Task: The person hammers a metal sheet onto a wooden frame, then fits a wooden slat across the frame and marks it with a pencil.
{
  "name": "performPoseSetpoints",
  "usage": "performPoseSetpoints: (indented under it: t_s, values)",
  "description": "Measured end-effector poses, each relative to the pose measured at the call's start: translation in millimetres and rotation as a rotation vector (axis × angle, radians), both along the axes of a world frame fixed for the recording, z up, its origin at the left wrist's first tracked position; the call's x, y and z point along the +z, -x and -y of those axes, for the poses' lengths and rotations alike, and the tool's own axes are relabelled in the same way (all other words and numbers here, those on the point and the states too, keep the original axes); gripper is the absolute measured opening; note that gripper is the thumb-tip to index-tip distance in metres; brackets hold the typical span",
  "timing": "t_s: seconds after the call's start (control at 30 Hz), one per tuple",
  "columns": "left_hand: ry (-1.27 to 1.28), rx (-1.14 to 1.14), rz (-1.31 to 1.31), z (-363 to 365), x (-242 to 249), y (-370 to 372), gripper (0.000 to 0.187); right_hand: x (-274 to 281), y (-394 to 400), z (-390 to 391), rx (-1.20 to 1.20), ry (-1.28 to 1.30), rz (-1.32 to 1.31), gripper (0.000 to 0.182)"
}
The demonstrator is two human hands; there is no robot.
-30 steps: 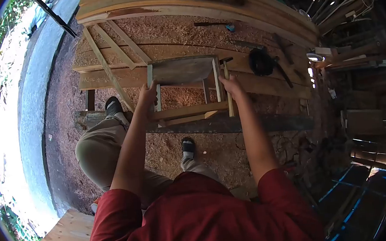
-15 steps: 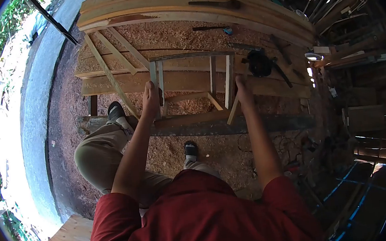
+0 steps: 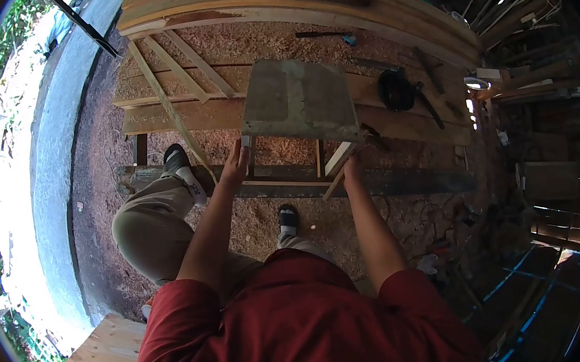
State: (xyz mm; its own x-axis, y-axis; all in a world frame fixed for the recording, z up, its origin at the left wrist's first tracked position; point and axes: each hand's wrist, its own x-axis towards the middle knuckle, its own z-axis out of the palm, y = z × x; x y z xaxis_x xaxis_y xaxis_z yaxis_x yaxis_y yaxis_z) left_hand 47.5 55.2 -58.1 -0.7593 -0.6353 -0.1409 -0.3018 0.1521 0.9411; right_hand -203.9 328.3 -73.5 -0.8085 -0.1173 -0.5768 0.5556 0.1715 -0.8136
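Observation:
A small wooden stool is held up in front of me, its worn greyish seat tilted so the top faces me. My left hand is closed round the stool's left leg, just under the seat. On the opposite side, my right hand grips the right leg, close to a thin slanting wooden strip. The lower legs and crossbars show beneath the seat. Behind the stool lies a low plank bench strewn with shavings.
Long thick boards lie along the far side, with a dark wooden tool on top. Narrow wood strips lean at the left. A black round-bodied tool and a blue-ended tool rest among shavings. Plywood is behind left.
The stool has tipped so that its seat top now faces me; before, its open frame and legs showed. Both hands have come lower, and the right one has moved inward.

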Motion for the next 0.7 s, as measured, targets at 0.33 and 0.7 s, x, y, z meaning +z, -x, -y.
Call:
performPoseSetpoints:
  t_s: [0.33, 0.7]
  values:
    - [-0.137, 0.043, 0.006, 18, 11, 8, 0.063, 8, 16, -21, 0.137, 0.02, -0.128, 0.063]
    - [-0.375, -0.011, 0.252, 58, 68, 52, 0.072, 75, 44, -36, 0.047, 0.227, -0.237, 0.043]
